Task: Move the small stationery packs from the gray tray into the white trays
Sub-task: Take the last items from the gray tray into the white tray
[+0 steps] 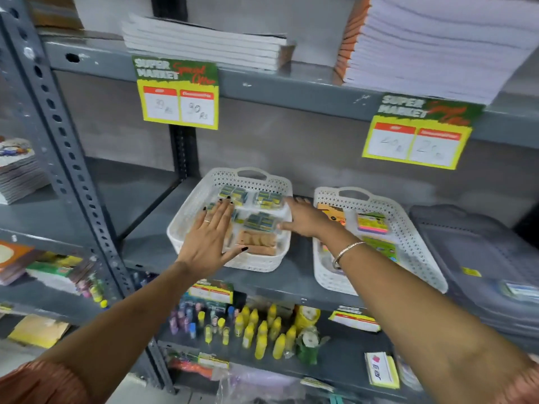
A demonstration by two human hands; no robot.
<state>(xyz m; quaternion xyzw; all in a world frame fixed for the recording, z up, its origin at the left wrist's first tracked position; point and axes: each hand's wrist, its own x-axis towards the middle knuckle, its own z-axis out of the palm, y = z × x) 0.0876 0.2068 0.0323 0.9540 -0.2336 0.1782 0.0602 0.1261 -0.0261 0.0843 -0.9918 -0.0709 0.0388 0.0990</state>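
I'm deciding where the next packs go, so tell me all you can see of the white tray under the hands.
The left white tray looks like plastic, with perforated lattice walls, rounded corners and a cut-out handle at its far end. It sits level on the gray shelf, apart from the other white tray. Small packs lie flat inside. The left hand rests spread over them; the right hand reaches over its right rim.

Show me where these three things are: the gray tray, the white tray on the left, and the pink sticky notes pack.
gray tray (478,243): head view, on its bare floor.
left white tray (189,199): head view, on its left wall.
pink sticky notes pack (372,223): head view, on its top face, inside the right white tray.
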